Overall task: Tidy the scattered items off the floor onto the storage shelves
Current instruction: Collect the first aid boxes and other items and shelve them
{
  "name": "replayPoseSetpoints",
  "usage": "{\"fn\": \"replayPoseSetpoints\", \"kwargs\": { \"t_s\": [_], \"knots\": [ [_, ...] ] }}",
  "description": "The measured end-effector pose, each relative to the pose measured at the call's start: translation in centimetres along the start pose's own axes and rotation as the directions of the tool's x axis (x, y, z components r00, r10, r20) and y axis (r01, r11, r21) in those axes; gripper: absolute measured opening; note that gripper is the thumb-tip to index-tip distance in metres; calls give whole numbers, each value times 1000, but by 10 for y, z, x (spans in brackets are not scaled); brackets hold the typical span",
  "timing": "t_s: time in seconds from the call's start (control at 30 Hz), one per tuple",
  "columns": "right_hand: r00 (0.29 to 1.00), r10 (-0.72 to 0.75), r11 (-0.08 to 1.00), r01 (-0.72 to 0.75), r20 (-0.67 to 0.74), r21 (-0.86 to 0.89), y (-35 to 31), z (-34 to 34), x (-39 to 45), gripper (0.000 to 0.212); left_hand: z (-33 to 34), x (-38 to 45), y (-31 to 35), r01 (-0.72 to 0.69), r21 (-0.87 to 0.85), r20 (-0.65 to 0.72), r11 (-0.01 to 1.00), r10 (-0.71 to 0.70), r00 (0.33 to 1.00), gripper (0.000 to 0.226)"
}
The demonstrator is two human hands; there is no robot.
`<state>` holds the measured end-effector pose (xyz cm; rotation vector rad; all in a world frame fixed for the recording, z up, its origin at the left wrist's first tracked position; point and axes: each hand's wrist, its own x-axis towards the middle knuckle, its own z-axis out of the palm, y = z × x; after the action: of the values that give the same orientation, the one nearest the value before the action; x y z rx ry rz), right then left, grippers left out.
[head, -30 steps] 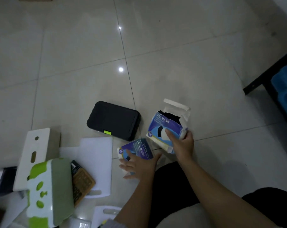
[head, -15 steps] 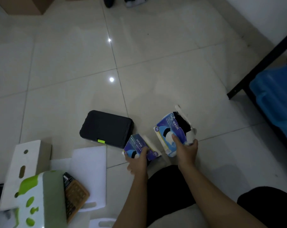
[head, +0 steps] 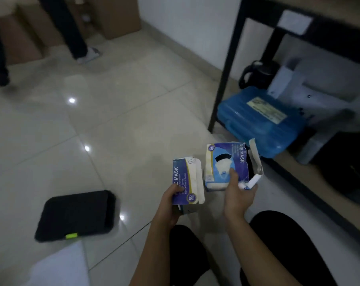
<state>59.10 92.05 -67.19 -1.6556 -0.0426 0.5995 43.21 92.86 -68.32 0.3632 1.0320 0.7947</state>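
My left hand (head: 171, 205) grips a small blue face mask box (head: 187, 180), held above the floor. Just to its right, my right hand (head: 238, 195) grips a larger, torn-open blue face mask box (head: 226, 162) with black masks showing at its open end. Both boxes hang in front of the black metal storage shelf (head: 226, 75), whose bottom board (head: 294, 176) lies close to the right. A black flat case (head: 76, 215) with a green tab lies on the tiles at lower left.
A blue plastic case (head: 263, 120), a black kettle (head: 257, 73) and white parts stand on the shelf's bottom level. A white sheet (head: 57, 267) lies at the lower left. Another person's legs (head: 71, 34) and cardboard boxes (head: 117, 15) are at the far left.
Both hands have lifted the two mask boxes off the floor and carried them right, toward the shelf. My view has swung up and right, bringing the shelf into sight.
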Motion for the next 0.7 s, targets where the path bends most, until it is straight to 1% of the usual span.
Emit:
{"fn": "replayPoseSetpoints", "kwargs": {
  "t_s": [0.13, 0.27, 0.37, 0.43, 0.5, 0.57, 0.63, 0.7],
  "knots": [
    [990, -67, 997, 72, -121, 39, -18, -28, 25, 35, 53, 11, -10, 29, 34, 93, 999, -32, 995, 82],
    [973, -96, 989, 117, -209, 91, -31, -51, 58, 42, 101, 18, -17, 46, 15, 187, 999, -48, 981, 78],
    [969, -118, 986, 140, -216, 91, -60, -61, 78, 46, 124, 21, -23, 24, 35, 297, 999, -33, 954, 75],
    [960, -171, 981, 187, -223, 57, -81, -63, 95, 52, 133, 24, -28, 31, 28, 348, 999, -39, 937, 73],
    [949, -236, 971, 240, -209, -7, -104, -58, 111, 53, 137, 26, -32, 48, 51, 336, 998, -62, 940, 78],
    [931, -317, 948, 314, -183, -46, -123, -49, 126, 56, 143, 29, -30, 69, 142, 290, 987, -108, 951, 80],
    [910, -381, 924, 370, -162, -95, -136, -40, 141, 71, 153, 34, -26, 104, 267, 234, 958, -169, 957, 73],
    [905, -405, 909, 383, -131, -164, -148, -34, 155, 91, 168, 42, -20, 124, 318, 229, 940, -203, 952, 63]
  ]
}}
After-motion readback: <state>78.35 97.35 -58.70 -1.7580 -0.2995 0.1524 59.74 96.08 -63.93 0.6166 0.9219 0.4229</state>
